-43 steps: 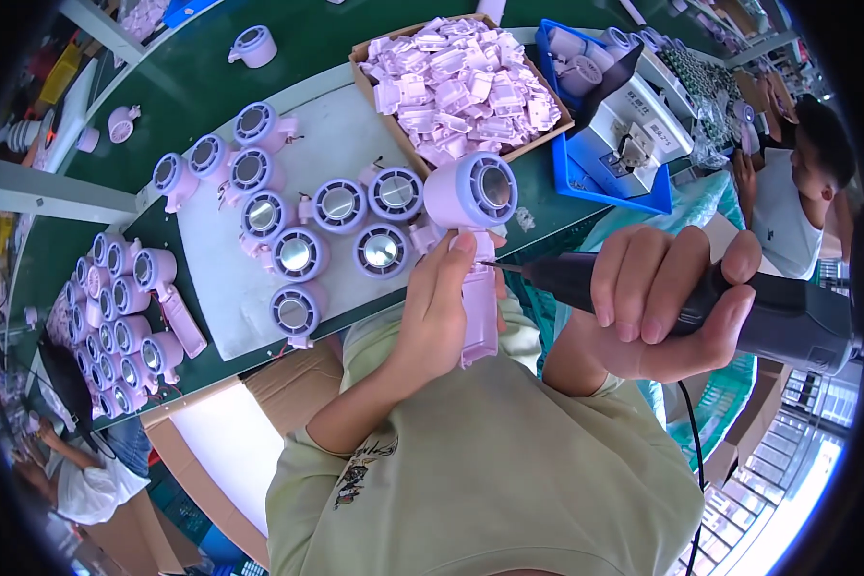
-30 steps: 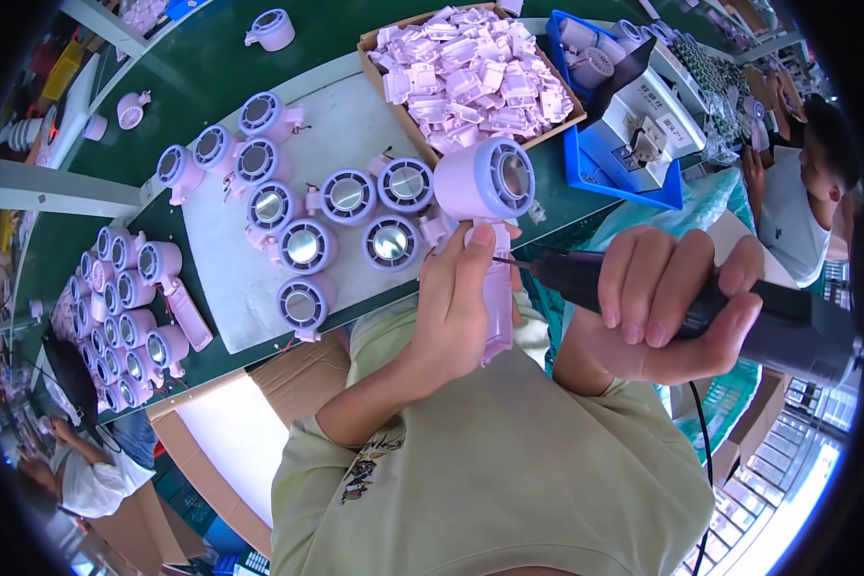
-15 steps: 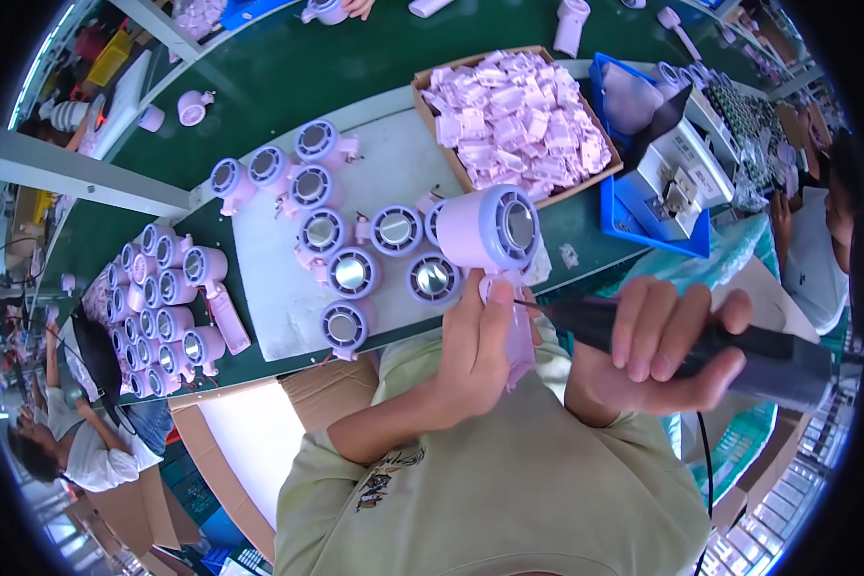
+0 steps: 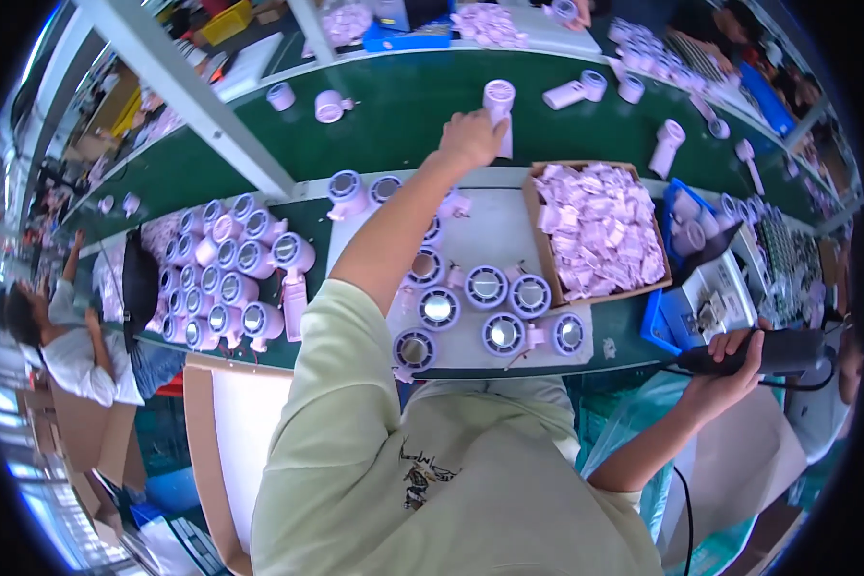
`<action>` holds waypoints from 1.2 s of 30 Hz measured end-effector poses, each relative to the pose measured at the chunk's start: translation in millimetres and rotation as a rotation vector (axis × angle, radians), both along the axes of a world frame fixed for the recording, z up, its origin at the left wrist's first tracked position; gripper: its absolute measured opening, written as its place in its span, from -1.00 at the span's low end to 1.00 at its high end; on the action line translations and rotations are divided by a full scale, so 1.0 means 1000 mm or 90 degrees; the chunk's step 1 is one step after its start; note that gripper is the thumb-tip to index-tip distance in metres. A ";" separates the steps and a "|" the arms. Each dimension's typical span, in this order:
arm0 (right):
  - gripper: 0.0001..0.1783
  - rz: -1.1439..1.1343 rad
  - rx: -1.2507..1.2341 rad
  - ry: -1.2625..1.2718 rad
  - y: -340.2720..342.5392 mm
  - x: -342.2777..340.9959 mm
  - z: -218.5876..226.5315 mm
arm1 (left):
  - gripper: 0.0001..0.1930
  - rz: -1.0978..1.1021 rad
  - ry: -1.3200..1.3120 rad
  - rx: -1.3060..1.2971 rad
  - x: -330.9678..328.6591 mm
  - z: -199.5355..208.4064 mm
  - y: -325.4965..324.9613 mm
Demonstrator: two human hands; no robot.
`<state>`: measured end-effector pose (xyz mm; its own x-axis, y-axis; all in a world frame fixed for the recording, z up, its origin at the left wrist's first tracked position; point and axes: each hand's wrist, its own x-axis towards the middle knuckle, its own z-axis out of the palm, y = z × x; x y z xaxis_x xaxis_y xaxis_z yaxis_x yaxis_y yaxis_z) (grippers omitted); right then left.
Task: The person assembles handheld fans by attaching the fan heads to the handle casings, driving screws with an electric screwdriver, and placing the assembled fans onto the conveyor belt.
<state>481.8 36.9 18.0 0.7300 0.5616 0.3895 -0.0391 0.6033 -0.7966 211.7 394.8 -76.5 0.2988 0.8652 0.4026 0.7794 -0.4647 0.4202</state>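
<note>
At the far side, my left hand point(image 4: 470, 140) is closed around the neck of a pink handheld fan point(image 4: 499, 96), which is over the green conveyor belt point(image 4: 394, 96). Out to the right, my right hand point(image 4: 726, 371) grips a black electric screwdriver point(image 4: 778, 353) with its cable attached. Between my arms, several pink-and-lilac fan heads point(image 4: 486, 287) with silvery round centres rest on a white mat point(image 4: 499, 226). My left forearm hides part of that mat.
A cardboard box point(image 4: 600, 230) full of small pink parts stands behind the mat, beside a blue bin point(image 4: 658, 322). More fan heads point(image 4: 228, 288) are grouped at left. Other fans point(image 4: 667, 147) lie along the belt. A metal post point(image 4: 202, 110) rises at left. Another person point(image 4: 77, 350) sits at far left.
My left hand has reached forward to the belt with the pink fan. My right hand has drawn the screwdriver away to the right. The view has shifted.
</note>
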 end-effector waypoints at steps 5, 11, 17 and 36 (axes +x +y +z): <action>-0.60 -0.222 -0.216 -0.210 0.007 0.022 -0.013 | -0.68 -0.004 -0.036 0.113 -0.073 0.082 -0.127; -0.60 -0.314 -0.235 -0.289 0.028 0.016 -0.010 | -0.74 0.285 0.154 -0.063 -0.193 0.063 -0.261; -0.39 -0.532 -0.113 -0.507 0.028 -0.014 -0.046 | -0.74 0.318 0.238 -0.120 -0.227 0.017 -0.284; -0.81 0.212 -0.230 -0.607 0.052 -0.140 0.007 | -0.67 0.448 0.101 -0.063 -0.198 0.020 -0.292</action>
<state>342.0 88.8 25.4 0.0020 0.8723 0.4890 0.5743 0.3993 -0.7147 13.5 103.2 -56.4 -0.2937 0.9042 0.3102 0.9347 0.2037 0.2912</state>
